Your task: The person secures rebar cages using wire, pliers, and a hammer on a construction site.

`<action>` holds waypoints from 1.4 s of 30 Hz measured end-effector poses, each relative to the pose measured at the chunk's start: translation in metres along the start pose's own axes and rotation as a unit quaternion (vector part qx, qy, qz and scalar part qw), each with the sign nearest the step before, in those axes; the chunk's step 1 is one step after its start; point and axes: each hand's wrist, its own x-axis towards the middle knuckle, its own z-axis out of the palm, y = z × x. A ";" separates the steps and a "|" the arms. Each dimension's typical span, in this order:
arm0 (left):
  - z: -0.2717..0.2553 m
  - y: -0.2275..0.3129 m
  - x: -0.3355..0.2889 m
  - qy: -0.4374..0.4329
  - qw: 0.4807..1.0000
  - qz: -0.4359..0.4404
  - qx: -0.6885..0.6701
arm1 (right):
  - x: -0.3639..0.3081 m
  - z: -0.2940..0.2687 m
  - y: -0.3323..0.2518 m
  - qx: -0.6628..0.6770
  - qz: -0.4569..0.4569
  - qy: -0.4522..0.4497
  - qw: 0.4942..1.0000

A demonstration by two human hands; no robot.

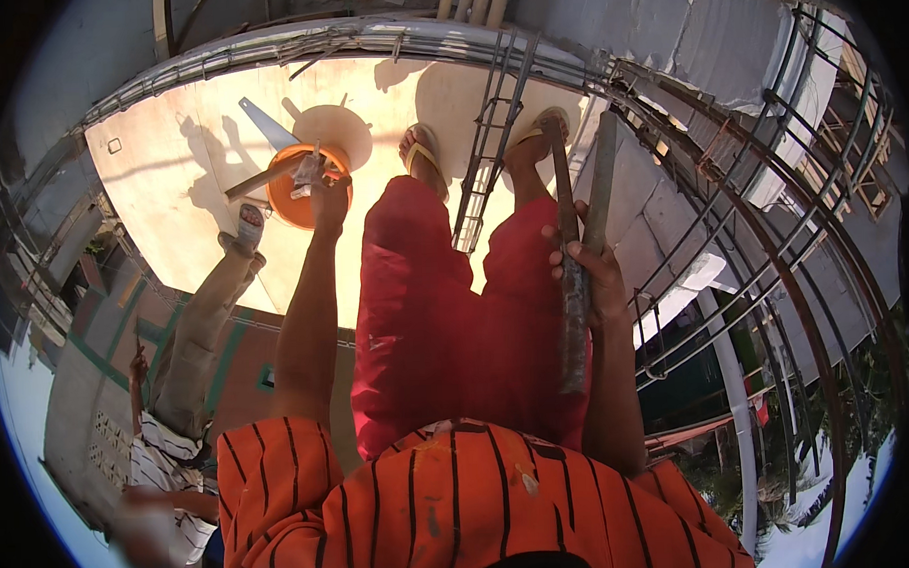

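My left hand [329, 200] reaches forward over an orange bucket [294, 211], its fingers closed on a pale, crumpled plastic bag [308, 175] above the opening. A wooden handle [259, 181] and a blue-grey saw-like blade [267, 124] stick out over the bucket's rim. Beside my right thigh, my right hand [596, 269] is closed around two long, narrow bars [573, 325], one dark and worn, the other grey-green. They spread apart at their far ends. What else lies in the bucket is too small to tell.
I stand in sandals on a pale plywood sheet [389, 116]. A narrow rebar cage [489, 133] passes between my feet; more rebar [760, 143] curves along the right. At left, a co-worker's leg [201, 328] and sandalled foot [250, 227] are close to the bucket.
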 end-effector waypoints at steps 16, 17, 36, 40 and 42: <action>0.225 0.009 0.025 -0.493 0.867 -0.077 -0.021 | 0.038 -0.007 0.004 0.025 -0.037 0.104 0.994; 0.223 0.006 0.020 -0.499 0.863 -0.074 -0.026 | 0.036 -0.006 0.007 0.025 -0.029 0.109 0.993; 0.178 0.023 0.072 -0.582 0.805 -0.113 0.015 | 0.083 0.000 -0.015 -0.056 -0.066 0.074 0.994; 0.179 0.024 0.105 -0.634 0.751 -0.063 0.176 | 0.115 -0.011 -0.030 -0.090 -0.098 0.041 0.990; 0.177 0.046 0.100 -0.665 0.718 -0.039 0.202 | 0.134 -0.012 -0.045 -0.127 -0.132 0.023 0.983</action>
